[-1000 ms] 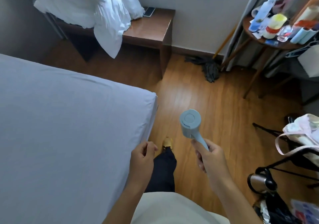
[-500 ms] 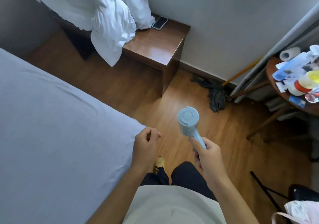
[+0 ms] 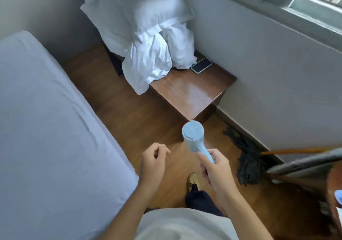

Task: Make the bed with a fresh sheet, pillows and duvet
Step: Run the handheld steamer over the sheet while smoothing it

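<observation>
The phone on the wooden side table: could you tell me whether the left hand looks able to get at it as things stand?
Probably yes, with a step forward. The left hand holds nothing, its fingers loosely curled, and bare floor lies between it and the side table. The phone lies uncovered beside the white bedding pile.

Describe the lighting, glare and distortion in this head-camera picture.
Head view: daylight comes from the window at upper right; a pale glare patch sits on the wooden bench top; wide-angle distortion bends the wall and the bed edge; the white bedding looks soft and slightly washed out; the right edge is blurred.
</observation>
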Demonstrator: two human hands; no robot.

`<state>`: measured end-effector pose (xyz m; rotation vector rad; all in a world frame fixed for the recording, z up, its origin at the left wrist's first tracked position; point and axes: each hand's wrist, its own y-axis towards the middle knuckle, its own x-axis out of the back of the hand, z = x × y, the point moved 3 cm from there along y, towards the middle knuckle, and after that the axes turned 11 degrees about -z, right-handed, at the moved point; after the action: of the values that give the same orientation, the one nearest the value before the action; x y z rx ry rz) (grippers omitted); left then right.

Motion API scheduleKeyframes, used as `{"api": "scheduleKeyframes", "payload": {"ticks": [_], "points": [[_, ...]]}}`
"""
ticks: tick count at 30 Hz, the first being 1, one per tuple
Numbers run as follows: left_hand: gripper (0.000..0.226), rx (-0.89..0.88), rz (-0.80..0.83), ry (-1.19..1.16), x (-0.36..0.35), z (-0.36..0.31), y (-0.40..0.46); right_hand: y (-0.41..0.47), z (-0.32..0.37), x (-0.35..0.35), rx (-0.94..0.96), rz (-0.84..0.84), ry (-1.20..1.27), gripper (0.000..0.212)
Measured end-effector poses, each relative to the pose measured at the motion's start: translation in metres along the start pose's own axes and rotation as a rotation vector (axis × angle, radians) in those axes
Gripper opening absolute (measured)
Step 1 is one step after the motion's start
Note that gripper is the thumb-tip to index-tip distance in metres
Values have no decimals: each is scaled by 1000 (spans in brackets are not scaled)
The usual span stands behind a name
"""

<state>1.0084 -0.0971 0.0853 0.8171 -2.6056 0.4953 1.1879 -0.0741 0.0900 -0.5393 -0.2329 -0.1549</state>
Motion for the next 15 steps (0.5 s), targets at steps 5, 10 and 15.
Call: {"api": "scheduleKeyframes", "payload": {"ticks": [5,10,15], "points": [[27,28,-28,13,-52,-49,36,83,48,8,24,40,-19,11],[28,65,-41,75,-78,-61,76,154,62,-9,-31,57,-30,12],[29,114,3,54,-100,-69,146,226,80,-38,-49,20,-83,22]]}}
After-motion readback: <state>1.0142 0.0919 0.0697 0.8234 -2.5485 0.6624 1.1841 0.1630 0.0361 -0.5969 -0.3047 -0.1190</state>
